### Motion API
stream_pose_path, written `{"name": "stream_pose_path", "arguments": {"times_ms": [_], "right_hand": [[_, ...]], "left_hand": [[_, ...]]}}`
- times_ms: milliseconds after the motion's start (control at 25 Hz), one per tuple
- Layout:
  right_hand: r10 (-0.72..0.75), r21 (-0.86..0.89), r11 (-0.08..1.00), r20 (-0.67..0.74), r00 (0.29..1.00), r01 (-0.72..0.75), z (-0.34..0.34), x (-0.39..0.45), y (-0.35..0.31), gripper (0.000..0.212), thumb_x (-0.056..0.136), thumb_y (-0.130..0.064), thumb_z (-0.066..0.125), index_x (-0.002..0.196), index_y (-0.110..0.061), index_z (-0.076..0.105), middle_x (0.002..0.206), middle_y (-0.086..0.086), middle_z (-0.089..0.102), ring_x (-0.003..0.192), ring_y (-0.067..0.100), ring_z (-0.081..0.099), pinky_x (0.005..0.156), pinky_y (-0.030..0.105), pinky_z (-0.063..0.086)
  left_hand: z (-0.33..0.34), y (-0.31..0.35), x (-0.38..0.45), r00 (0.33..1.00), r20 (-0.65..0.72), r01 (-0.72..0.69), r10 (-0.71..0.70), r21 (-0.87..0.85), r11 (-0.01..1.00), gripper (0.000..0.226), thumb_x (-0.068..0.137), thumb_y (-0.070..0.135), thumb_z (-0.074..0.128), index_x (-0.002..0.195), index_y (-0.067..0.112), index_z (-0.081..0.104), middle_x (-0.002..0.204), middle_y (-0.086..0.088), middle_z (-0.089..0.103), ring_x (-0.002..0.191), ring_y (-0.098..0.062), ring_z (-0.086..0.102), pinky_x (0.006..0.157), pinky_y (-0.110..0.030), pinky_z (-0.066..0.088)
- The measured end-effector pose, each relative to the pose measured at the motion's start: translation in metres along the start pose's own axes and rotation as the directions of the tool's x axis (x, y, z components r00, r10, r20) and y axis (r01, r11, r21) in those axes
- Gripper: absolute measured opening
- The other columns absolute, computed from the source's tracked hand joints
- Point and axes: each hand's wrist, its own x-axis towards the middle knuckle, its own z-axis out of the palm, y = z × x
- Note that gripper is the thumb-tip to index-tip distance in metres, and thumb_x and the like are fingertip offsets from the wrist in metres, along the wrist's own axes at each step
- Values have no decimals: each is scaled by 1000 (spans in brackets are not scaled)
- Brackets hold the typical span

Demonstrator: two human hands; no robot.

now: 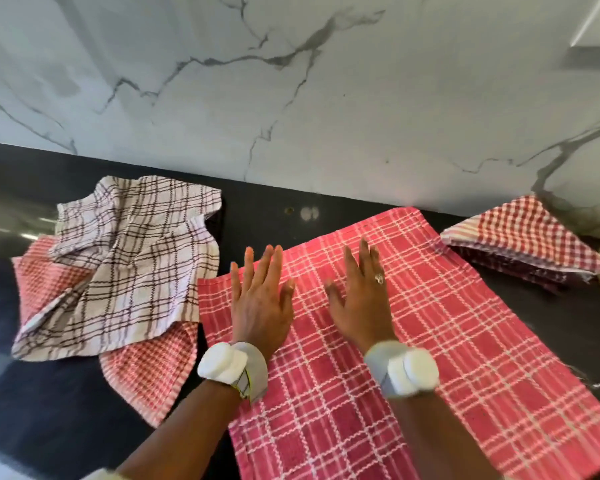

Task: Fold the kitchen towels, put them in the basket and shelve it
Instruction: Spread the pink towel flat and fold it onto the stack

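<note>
The red towel (413,323) is spread on the dark table (32,410), and both hands are laid flat on it with fingers straight, the left hand (260,306) near its left edge, the right hand (361,303) beside it; nothing is gripped. A wrinkle could be pressed in, or the cloth dragged askew on the glossy top, so that the fold comes out crooked. Unfolded towels (125,265) are heaped at left, folded towels (527,237) stacked at far right. No basket is seen.

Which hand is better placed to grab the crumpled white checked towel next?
Probably the left hand: it lies flat on the red towel by its left edge, beside the white checked towel. The right hand is farther away.
</note>
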Motion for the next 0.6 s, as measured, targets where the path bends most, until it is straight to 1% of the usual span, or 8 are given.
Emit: {"name": "stream_pose_path", "arguments": {"times_ms": [40, 80, 160, 200, 280, 320, 440, 600], "right_hand": [[14, 48, 999, 3, 1000, -14, 10, -24, -21, 67, 98, -38, 46, 153, -17, 14, 161, 7, -5, 148, 26, -8, 118, 38, -1], [29, 66, 997, 23, 999, -30, 21, -41, -40, 66, 98, -36, 46, 153, -16, 15, 161, 8, -5, 148, 27, -8, 120, 39, 0], [15, 15, 1000, 73, 997, -17, 48, -65, -72, 64, 98, -32, 43, 153, -10, 18, 161, 13, -1, 148, 31, -4, 121, 43, 5], [1, -30, 1000, 88, 996, 1, 62, -74, -85, 63, 97, -31, 39, 152, -7, 20, 160, 15, 4, 148, 33, 1, 121, 45, 6], [35, -113, 993, 101, 994, -23, 87, -87, -103, 64, 96, -35, 30, 150, -2, 23, 159, 17, 15, 147, 34, 10, 120, 46, 6], [79, -137, 988, 87, 993, -66, 94, -90, -104, 66, 97, -40, 26, 150, -2, 21, 159, 16, 16, 148, 32, 10, 118, 45, 4], [197, -213, 958, 11, 980, -190, 98, -103, -96, 75, 97, -56, 19, 153, -5, 13, 161, 12, 10, 149, 26, 0, 119, 43, -2], [217, -314, 928, 17, 976, -201, 76, -150, -86, 85, 94, -69, 12, 154, -9, 1, 161, 8, -4, 148, 25, -12, 120, 45, -3]], "left_hand": [[-8, -20, -4, 1000, -12, 17, -16, 22, 1000, 58, 100, 49, 18, 153, 25, 16, 156, 9, 8, 149, -21, -4, 118, -38, -10], [-14, -39, -5, 999, 22, 27, -27, 12, 1000, 59, 99, 50, 17, 153, 25, 15, 156, 9, 6, 149, -21, -3, 118, -36, -9], [-14, -69, -7, 984, 175, -30, 28, 9, 1000, 65, 96, 53, 7, 153, 24, 10, 157, 9, -1, 149, -20, -2, 118, -31, -6], [-11, -77, -9, 976, 210, -68, 62, 22, 997, 67, 94, 53, 2, 153, 22, 10, 158, 8, -1, 149, -19, -1, 118, -30, -5], [-2, -86, -10, 979, 184, -96, 92, 15, 995, 67, 94, 48, 3, 153, 19, 14, 161, 2, 6, 149, -19, 3, 120, -32, -2], [1, -86, -9, 984, 160, -80, 75, 24, 997, 64, 95, 45, 7, 153, 19, 15, 161, 1, 8, 149, -21, 4, 120, -34, -1], [9, -90, -4, 988, 144, -56, 51, 36, 998, 64, 95, 43, 15, 154, 18, 14, 162, -2, 10, 149, -24, 6, 121, -40, 2], [8, -90, 3, 992, 126, -38, 33, 40, 998, 61, 98, 42, 23, 154, 19, 14, 162, -2, 9, 149, -26, 6, 120, -42, -2]]}}
